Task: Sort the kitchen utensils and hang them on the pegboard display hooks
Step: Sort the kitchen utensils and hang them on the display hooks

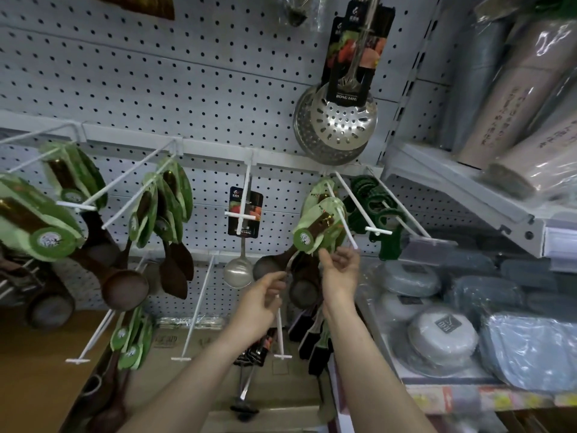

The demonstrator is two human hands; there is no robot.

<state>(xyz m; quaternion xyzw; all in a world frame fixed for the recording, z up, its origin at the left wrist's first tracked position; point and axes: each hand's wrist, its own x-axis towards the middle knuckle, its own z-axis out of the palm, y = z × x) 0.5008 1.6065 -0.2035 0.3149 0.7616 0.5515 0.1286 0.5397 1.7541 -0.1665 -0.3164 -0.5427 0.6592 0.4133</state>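
A dark wooden ladle (271,264) with a green card label (315,232) hangs at the tip of a white pegboard hook (346,221). My left hand (262,304) pinches the ladle by its neck, just below the bowl. My right hand (338,270) pinches the lower edge of the green card near the hook's tip. More green-carded wooden spoons hang behind it on the same hook. A steel ladle (239,270) hangs on the hook to the left.
Wooden spoons (170,226) and ladles (121,282) with green cards fill the hooks at left. A steel skimmer (338,126) hangs above. Green tools (373,204) hang at right. Wrapped grey lids (441,335) and rolls (505,98) sit on the right-hand shelves. Bare hooks (196,307) jut out below.
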